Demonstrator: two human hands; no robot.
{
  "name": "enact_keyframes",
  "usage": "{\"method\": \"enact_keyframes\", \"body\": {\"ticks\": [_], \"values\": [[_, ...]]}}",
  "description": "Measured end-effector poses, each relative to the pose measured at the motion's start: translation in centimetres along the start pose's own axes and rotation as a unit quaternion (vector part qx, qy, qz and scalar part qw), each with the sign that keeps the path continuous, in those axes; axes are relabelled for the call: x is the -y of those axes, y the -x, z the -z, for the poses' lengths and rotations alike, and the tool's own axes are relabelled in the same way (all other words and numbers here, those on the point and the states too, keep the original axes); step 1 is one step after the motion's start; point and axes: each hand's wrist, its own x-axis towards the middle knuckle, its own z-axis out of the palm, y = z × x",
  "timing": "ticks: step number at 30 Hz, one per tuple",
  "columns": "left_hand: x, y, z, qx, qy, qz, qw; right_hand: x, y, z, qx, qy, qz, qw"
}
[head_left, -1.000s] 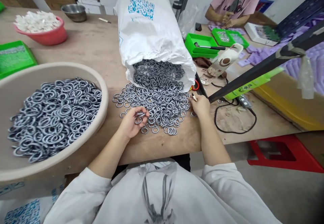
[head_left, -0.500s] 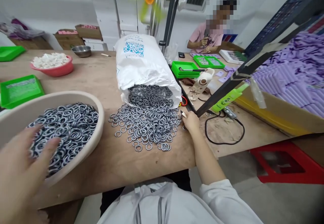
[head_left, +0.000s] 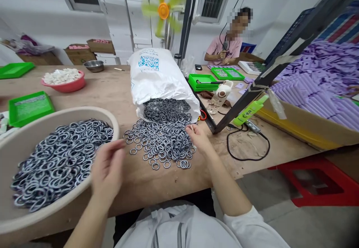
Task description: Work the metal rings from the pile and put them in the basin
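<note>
Loose grey metal rings (head_left: 165, 139) spill in a heap from the mouth of a white sack (head_left: 159, 76) onto the wooden table. At the heap's right edge is my right hand (head_left: 199, 138), its fingertips pinched together on something small and pale that I cannot make out. My left hand (head_left: 108, 167), blurred by motion, hovers beside the rim of a large beige basin (head_left: 112, 123). Its thumb stands apart from the fingers, and nothing shows in it. Many more of the same rings (head_left: 64, 158) fill the basin.
A black metal post (head_left: 238, 108) slants up to the right of the sack. Beyond it are a green bottle (head_left: 249, 111), a cable (head_left: 228, 147) and a carton of purple pieces (head_left: 308, 124). Green trays (head_left: 30, 108) stand around. A person (head_left: 224, 50) sits across the table.
My left hand has moved right, from over the basin to beside its rim near the heap. My right hand has shifted left onto the heap's edge. The view has tilted slightly.
</note>
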Motion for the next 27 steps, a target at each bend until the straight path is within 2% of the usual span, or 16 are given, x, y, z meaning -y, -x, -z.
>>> {"method": "enact_keyframes", "body": {"ticks": [2, 4, 6, 8, 10, 12, 17, 20, 23, 27], "values": [[-0.2, -0.4, -3.1, 0.093, 0.087, 0.051, 0.991, 1.8, 1.7, -3.0, 0.078, -0.167, 0.007, 0.983], [-0.2, -0.8, -6.0, 0.169, 0.163, 0.099, 0.967, 3.3, 3.4, -5.7, 0.113, -0.259, 0.001, 0.959], [-0.1, -0.9, -8.1, 0.179, 0.199, 0.123, 0.956, 4.1, 4.7, -7.7, 0.103, -0.306, 0.003, 0.946], [0.2, -0.8, -9.1, 0.167, 0.235, 0.140, 0.947, 4.2, 5.6, -8.8, 0.072, -0.313, 0.011, 0.947], [0.4, -0.6, -9.2, 0.162, 0.274, 0.160, 0.934, 4.0, 5.9, -9.1, 0.047, -0.302, 0.018, 0.952], [0.4, -0.3, -9.0, 0.185, 0.302, 0.177, 0.918, 3.8, 5.9, -8.7, 0.054, -0.303, 0.024, 0.951], [-0.1, -0.2, -8.8, 0.231, 0.377, 0.219, 0.870, 4.2, 5.3, -7.4, 0.172, -0.342, 0.042, 0.923], [-0.6, -0.4, -9.2, 0.220, 0.425, 0.253, 0.841, 4.5, 4.8, -7.4, 0.191, -0.344, 0.047, 0.918], [-1.4, -0.8, -9.4, 0.215, 0.466, 0.269, 0.815, 4.6, 3.7, -7.6, 0.171, -0.331, 0.040, 0.927], [-2.4, -1.5, -9.1, 0.221, 0.497, 0.271, 0.794, 4.9, 2.6, -7.1, 0.082, -0.270, 0.040, 0.959]]}}
